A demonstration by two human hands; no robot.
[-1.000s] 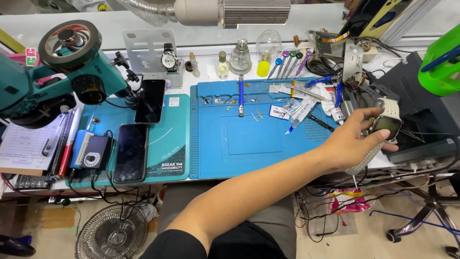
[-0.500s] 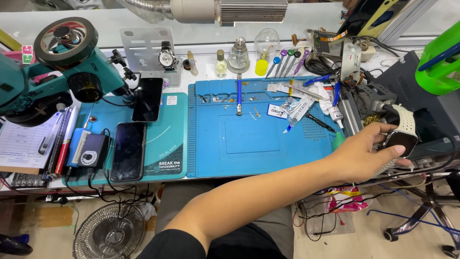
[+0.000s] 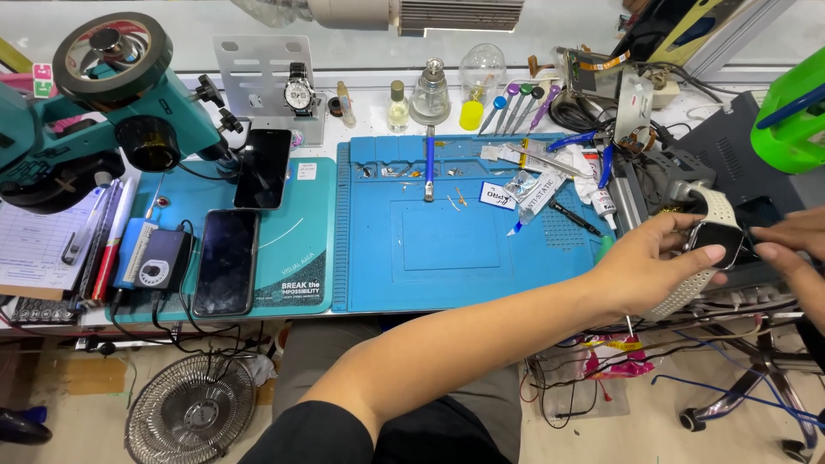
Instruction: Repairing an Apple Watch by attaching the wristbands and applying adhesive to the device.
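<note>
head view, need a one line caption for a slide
Left hand holds a square smartwatch with a white perforated strap beside the blue repair mat; right hand touches it.

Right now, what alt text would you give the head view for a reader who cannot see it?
At the right end of a cluttered repair bench, the left hand holds a smartwatch with a white strap, while the right hand touches its dark face. A blue work mat strewn with small tools, two dark phones and a teal microscope lie further left.
</note>
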